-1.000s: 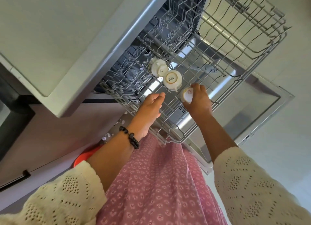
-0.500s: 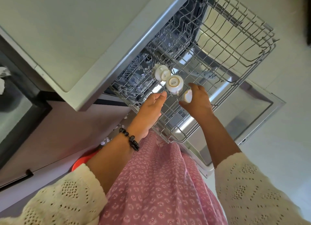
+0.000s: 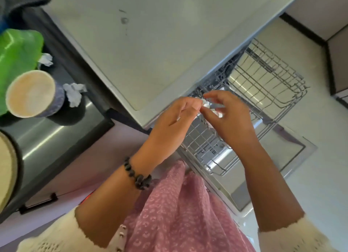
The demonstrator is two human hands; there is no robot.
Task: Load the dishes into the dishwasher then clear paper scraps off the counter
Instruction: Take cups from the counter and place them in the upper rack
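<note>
Both hands, left hand (image 3: pixel 170 123) & right hand (image 3: pixel 228 119), cover most of the grey wire dishwasher rack (image 3: pixel 263 85); small white items behind fingertips too blurred to ID. Green plastic object (image 3: pixel 17 53) & cream round rim (image 3: pixel 6 168) cut off at left edge.

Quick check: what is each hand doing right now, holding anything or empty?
Left hand: open, fingers extended over the dishwasher rack, nothing visibly held.
Right hand: open, fingers spread, nothing visibly held.
</note>
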